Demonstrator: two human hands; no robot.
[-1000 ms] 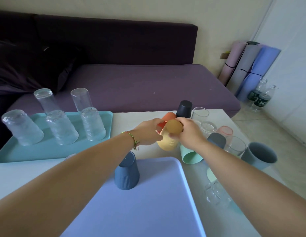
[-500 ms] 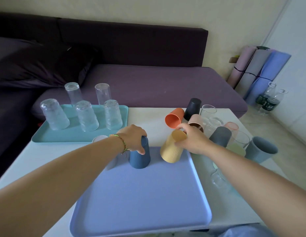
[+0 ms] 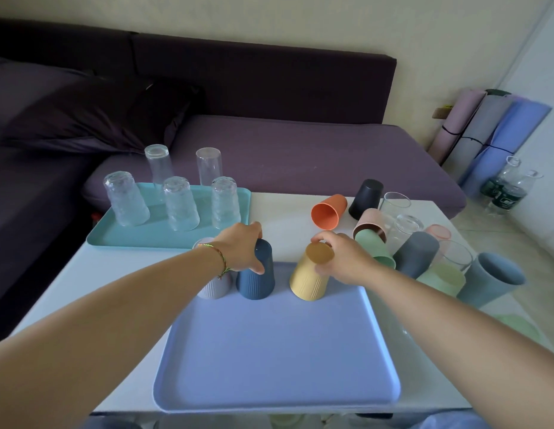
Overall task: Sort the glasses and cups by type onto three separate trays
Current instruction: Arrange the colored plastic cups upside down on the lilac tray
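Note:
A lilac tray [image 3: 275,360] lies near me on the white table. At its far edge stand three upside-down ribbed cups: grey [image 3: 214,284], dark blue [image 3: 256,277] and yellow [image 3: 309,278]. My left hand [image 3: 241,249] grips the dark blue cup from above. My right hand [image 3: 340,257] holds the yellow cup, which tilts slightly. A teal tray [image 3: 114,235] at the back left carries several upside-down clear glasses [image 3: 179,204].
A cluster at the right holds an orange cup [image 3: 326,212] on its side, a black cup [image 3: 365,199], pink, green and grey cups, and clear glasses [image 3: 394,205]. A purple sofa runs behind the table. Rolled mats and bottles stand at the far right.
My right hand has carried the yellow cup from the cluster onto the lilac tray. My left hand has left the cluster and come down on the dark blue cup. The view has tipped down.

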